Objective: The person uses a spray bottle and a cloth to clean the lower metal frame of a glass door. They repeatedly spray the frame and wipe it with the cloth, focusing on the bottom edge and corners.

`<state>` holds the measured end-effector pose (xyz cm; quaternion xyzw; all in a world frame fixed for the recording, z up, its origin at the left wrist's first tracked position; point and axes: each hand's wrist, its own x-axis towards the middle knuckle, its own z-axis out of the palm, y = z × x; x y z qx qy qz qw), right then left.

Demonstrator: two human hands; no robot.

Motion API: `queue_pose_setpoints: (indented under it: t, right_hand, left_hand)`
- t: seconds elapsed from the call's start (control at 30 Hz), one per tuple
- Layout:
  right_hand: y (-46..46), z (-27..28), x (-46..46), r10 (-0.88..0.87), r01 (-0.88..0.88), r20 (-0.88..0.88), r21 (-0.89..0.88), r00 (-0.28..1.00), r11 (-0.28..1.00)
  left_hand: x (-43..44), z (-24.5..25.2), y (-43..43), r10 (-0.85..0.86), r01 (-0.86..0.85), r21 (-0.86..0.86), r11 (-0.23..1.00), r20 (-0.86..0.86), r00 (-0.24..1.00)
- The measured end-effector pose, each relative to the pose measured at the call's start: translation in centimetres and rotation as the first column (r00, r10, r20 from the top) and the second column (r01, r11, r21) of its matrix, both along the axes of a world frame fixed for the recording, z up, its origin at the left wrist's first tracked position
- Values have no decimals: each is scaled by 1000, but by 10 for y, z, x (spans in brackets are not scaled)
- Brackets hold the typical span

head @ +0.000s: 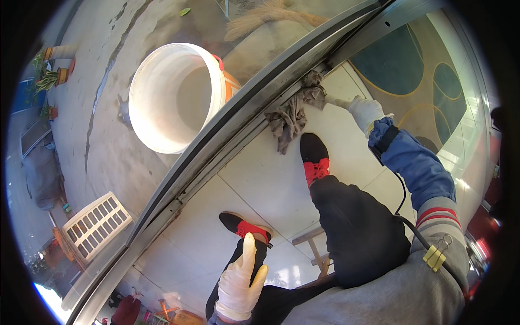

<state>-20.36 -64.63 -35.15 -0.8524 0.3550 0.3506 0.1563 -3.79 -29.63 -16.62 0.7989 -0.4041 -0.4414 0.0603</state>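
Note:
My left hand (239, 286), in a whitish glove, is held over my left leg with its fingers extended and the thumb apart, holding nothing. My right hand (365, 111), also gloved, reaches toward the metal door frame's lower track (243, 140). A slim pale shape, either a finger or a tool, extends from it to a crumpled grey-brown rag (315, 91). That rag is bunched in the track's corner, and its loose part (287, 120) hangs onto the tiles. Whether the right hand grips anything is unclear.
A large white bucket (162, 97) stands beyond the frame, near a straw broom (272, 18). A slotted cream plastic crate (97, 225) is at the left. Beneath me is a wooden stool (315, 248) on the tiled floor (260, 183). A patterned mat (418, 81) lies at the right.

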Motion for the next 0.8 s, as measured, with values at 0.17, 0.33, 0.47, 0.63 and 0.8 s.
queue_pose_setpoints:
  t: [0.17,0.33,0.47,0.63,0.8]
  right_hand:
    - [-6,-24,-11,121,-107,72,-168,990,980]
    - [-9,-32,-30,95,-64,118,-241,988,968]
    - [0,-25,-44,-102,115,67,-234,993,965]
    - [39,-29,-79,-250,324,318,-208,915,923]
    - [77,-49,-107,-330,353,419,25,846,935]
  left_hand:
    - [-1,4,0,65,-60,105,993,-37,997]
    - [-5,8,1,28,-28,-6,1000,22,999]
    - [-3,6,4,15,-15,4,1000,33,999]
    - [-5,7,6,-2,2,-3,1000,39,999]
    - [-6,6,3,-9,9,-13,1000,24,1000]
